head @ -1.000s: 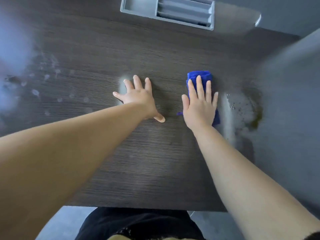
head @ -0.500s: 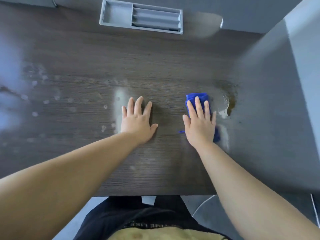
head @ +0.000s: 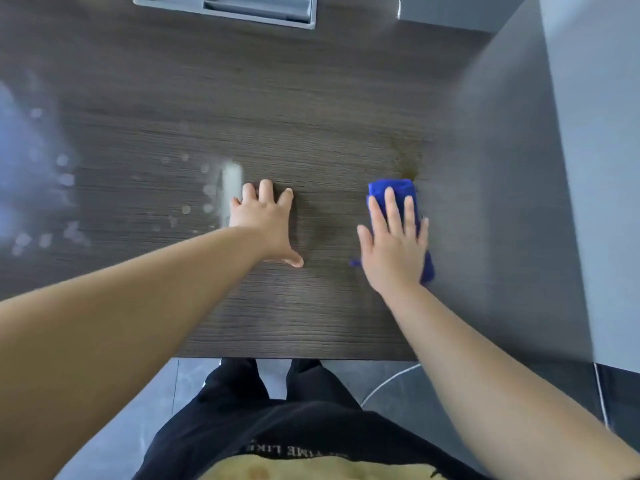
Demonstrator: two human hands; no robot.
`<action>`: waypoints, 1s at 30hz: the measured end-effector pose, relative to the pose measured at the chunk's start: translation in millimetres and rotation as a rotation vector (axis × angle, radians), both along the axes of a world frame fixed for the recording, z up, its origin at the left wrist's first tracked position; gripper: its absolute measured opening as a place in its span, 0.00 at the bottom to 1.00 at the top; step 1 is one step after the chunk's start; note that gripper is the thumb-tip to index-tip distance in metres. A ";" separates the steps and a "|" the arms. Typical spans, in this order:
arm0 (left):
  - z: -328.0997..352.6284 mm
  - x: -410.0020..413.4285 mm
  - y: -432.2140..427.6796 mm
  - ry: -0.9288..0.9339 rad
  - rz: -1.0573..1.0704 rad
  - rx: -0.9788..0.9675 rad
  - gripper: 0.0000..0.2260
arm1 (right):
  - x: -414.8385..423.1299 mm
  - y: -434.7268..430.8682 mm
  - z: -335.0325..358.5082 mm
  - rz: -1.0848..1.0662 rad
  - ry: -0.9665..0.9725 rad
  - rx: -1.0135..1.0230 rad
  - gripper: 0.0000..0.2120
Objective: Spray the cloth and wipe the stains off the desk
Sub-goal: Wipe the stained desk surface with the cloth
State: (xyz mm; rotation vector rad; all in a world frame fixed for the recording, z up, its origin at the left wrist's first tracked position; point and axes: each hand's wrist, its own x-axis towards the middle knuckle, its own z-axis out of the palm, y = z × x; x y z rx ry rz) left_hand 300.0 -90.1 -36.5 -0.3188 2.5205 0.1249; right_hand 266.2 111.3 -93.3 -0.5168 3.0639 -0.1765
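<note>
Edges: the desk has its near edge across 6 o'clock, right above the person's legs and grey floor. Its right side meets a grey side panel at 3 o'clock. Its left side runs out of frame at 9 o'clock.
Open room: bare wood grain from both hands up toward 12 o'clock, as far as the tray. There is also a bare strip between the two hands.
Container: grey tray at 12 o'clock at the back of the desk, cut by the frame top. It is divided into compartments; contents cannot be told.
Cloth: blue cloth, folded, flat on the desk under the right hand. Its far end sticks out past the fingertips toward 12 o'clock, and a corner shows by the wrist at 4 o'clock.
Right hand: right hand lies flat, fingers straight and slightly spread, pressing on the cloth.
Left hand: left hand lies flat on bare desk, fingers spread, thumb out toward 4 o'clock. The cloth is at its 3 o'clock, apart from it.
Stain: brown stain at the cloth's far right corner, 1 o'clock of the right hand, near the side panel.
Wet marks: white smear just beside the left fingers at 10 o'clock. Pale droplets lie beyond it toward 9 o'clock, blurred.
</note>
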 end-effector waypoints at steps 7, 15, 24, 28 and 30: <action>1.5 -2.2 4.7 -0.029 0.019 -0.009 0.55 | 62.9 45.2 1.6 0.633 0.008 0.012 0.24; 0.0 0.0 3.6 -0.001 0.032 0.029 0.55 | -2.3 40.8 -1.3 -0.074 0.025 0.010 0.24; 0.5 -7.5 22.9 0.194 0.093 0.134 0.32 | 80.7 81.2 -0.3 0.513 0.011 0.004 0.22; -1.7 -7.0 53.8 0.171 -0.055 0.176 0.35 | 42.2 118.6 -2.3 0.067 0.029 0.059 0.23; -4.6 -6.8 61.7 0.145 -0.081 0.166 0.38 | 36.4 84.6 -1.6 -0.250 0.028 0.025 0.26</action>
